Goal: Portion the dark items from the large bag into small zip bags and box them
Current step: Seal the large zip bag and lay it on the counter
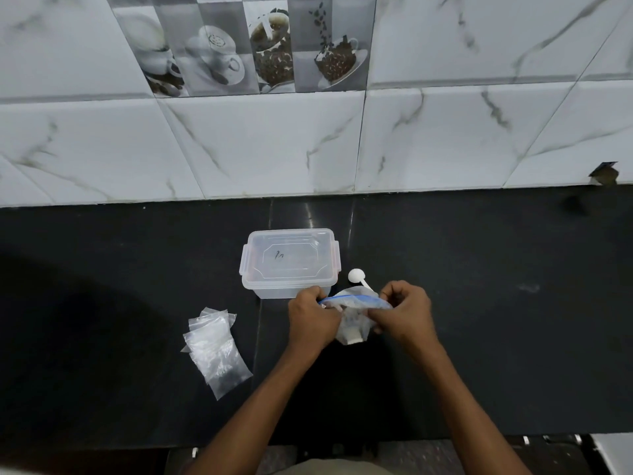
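Head view: we pinch the large bag at its blue zip, left hand and right hand clamped either end, just before the lidded box. Likely opening step; next, part the seal.

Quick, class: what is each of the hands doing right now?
Left hand: grips the left end of the large zip bag at its blue seal.
Right hand: pinches the right end of the same bag.
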`<state>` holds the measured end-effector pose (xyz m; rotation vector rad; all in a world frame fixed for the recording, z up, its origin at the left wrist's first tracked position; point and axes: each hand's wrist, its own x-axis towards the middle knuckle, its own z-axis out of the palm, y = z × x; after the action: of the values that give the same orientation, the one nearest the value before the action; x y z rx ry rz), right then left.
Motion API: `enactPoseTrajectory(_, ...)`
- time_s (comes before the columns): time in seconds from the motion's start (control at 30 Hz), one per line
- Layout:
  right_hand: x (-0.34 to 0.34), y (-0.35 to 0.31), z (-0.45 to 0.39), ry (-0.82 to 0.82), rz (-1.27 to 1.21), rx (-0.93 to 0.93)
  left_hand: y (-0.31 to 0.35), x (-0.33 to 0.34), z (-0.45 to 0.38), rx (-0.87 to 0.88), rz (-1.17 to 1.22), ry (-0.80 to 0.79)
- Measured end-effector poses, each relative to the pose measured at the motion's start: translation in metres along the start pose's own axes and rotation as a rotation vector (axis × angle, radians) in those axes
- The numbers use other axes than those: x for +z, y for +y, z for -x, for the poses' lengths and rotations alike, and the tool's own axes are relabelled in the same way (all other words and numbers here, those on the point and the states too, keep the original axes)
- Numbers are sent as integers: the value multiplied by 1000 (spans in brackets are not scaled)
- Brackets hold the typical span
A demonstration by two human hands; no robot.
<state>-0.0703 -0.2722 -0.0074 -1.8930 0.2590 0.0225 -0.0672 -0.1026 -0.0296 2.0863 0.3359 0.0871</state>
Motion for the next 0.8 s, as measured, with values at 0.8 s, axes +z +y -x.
enactPoseTrajectory(0.8, 2, 11, 8, -252, -202, 224, -4, -6, 1, 188, -75, 150)
